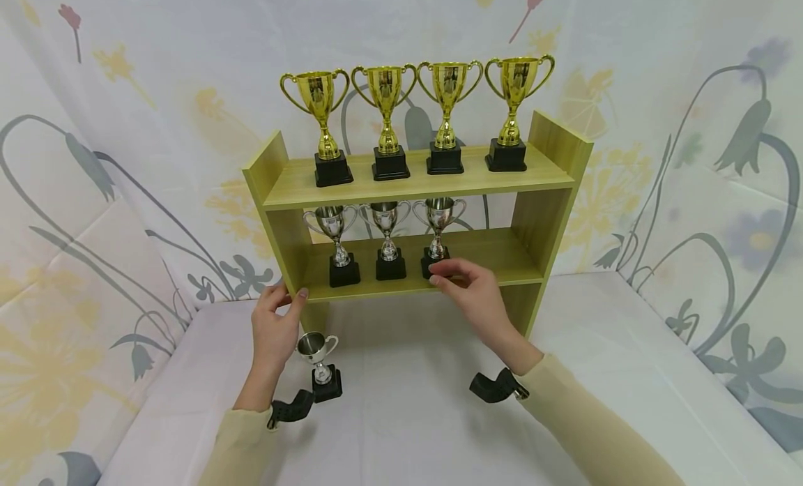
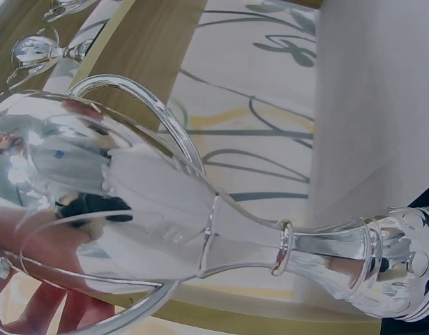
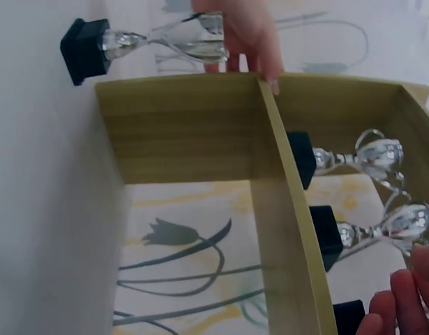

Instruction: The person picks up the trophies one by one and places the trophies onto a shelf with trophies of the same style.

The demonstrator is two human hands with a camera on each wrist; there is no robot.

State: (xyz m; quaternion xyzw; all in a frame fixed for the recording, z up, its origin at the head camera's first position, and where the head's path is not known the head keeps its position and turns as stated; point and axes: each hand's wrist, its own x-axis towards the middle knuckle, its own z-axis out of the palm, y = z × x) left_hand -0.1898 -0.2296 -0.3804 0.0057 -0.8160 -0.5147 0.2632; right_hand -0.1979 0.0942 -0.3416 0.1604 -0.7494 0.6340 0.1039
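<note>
My left hand (image 1: 276,329) grips the left side panel of the wooden shelf (image 1: 401,287), its thumb on the front edge by the middle board. Just below that hand, a silver trophy cup (image 1: 322,357) with a black base stands on the table; its bowl fills much of the left wrist view. My right hand (image 1: 473,294) is at the middle board, fingertips right at the black base of the rightmost silver trophy (image 1: 437,224) and partly covering it. To its left on the same board stand two more silver trophies, a middle one (image 1: 387,242) and a left one (image 1: 339,245).
Several gold trophies (image 1: 447,116) stand in a row on the top board (image 1: 414,179). The shelf rests on a white-covered table (image 1: 401,416), against a flower-printed cloth backdrop (image 1: 188,67). Black wrist mounts (image 1: 495,386) sit at both sleeves.
</note>
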